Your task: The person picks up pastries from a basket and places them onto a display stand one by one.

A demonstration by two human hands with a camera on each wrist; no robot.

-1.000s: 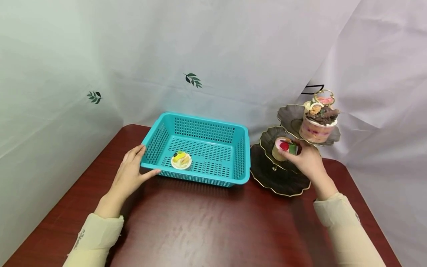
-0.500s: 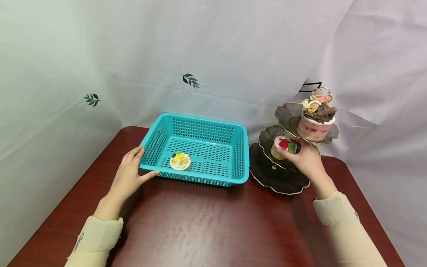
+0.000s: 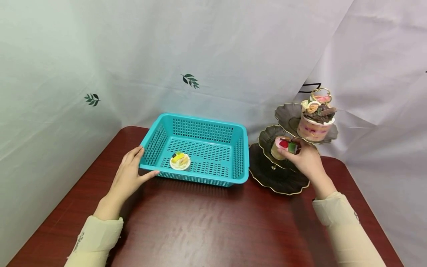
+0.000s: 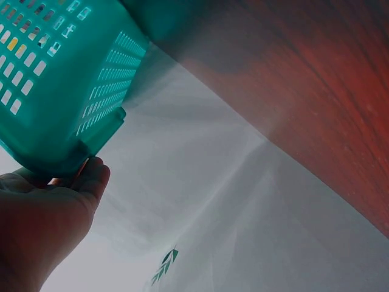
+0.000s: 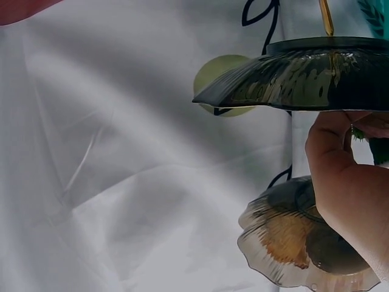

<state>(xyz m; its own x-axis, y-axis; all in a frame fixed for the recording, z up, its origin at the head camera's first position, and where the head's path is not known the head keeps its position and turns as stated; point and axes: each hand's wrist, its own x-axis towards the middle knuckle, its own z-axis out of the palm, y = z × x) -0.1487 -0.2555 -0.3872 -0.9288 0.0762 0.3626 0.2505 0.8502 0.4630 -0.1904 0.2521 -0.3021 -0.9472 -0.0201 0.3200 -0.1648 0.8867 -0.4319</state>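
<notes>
My left hand holds the near left corner of a turquoise plastic basket, fingers at the left rim and thumb along the front one. Inside the basket is a small white dessert cup with yellow fruit on top. With my right hand I pinch a small cupcake that has a pink top, a red berry and a green piece. It sits at the middle tier of a dark three-tier cake stand; whether it touches that tier cannot be told. My fingers partly hide it.
On the stand's top tier is a larger layered dessert cup with chocolate topping, beside a gold ring handle. This tier overhangs my right hand. White fabric hangs behind the reddish-brown table.
The head view has shifted slightly. Both hands, the basket and the cupcake stay in about the same places.
</notes>
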